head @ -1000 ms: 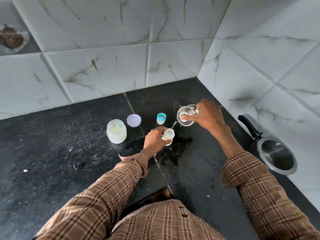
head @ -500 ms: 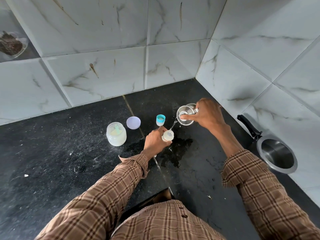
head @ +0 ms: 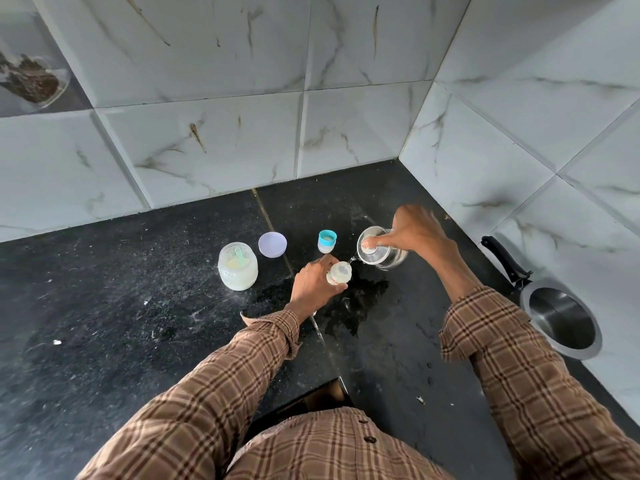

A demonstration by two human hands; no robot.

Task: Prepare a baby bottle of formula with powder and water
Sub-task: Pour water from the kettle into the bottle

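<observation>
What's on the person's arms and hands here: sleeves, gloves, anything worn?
Both arms wear long brown plaid shirt sleeves, left sleeve and right sleeve, with cuffs at the wrists. The left hand and right hand are bare: no gloves, and no rings or watch visible.

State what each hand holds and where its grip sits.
Left hand grips the baby bottle around its body. Right hand holds the tilted steel vessel, thumb on its lid.

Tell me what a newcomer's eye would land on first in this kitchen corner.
First, the pour at the counter's middle: the right hand tips a clear glass jug toward the small baby bottle held by the left hand, above a wet patch. Next, the open jar of powder with its scoop to the left, and the steel pan against the right wall.
</observation>
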